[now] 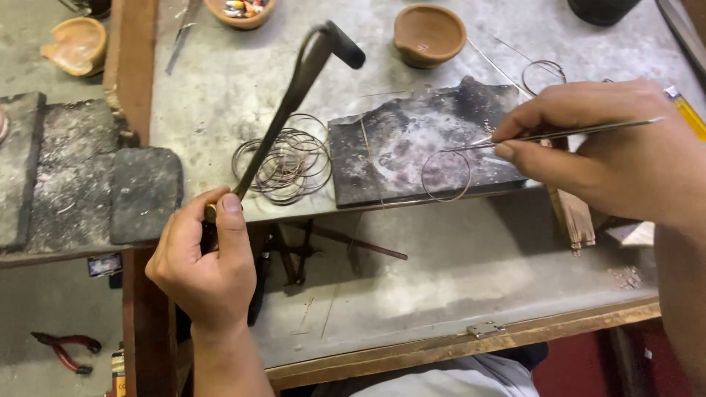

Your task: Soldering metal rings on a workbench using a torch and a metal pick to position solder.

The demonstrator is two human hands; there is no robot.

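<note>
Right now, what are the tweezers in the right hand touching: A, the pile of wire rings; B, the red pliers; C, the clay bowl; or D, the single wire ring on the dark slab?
D: the right hand points the tweezers at the single wire ring lying on the dark slab, apart from the pile of wire rings.

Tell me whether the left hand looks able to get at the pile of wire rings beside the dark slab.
Probably yes. The pile of wire rings lies uncovered just ahead of the left hand, but that hand is gripping a torch, so it would need to put it down first.
</note>
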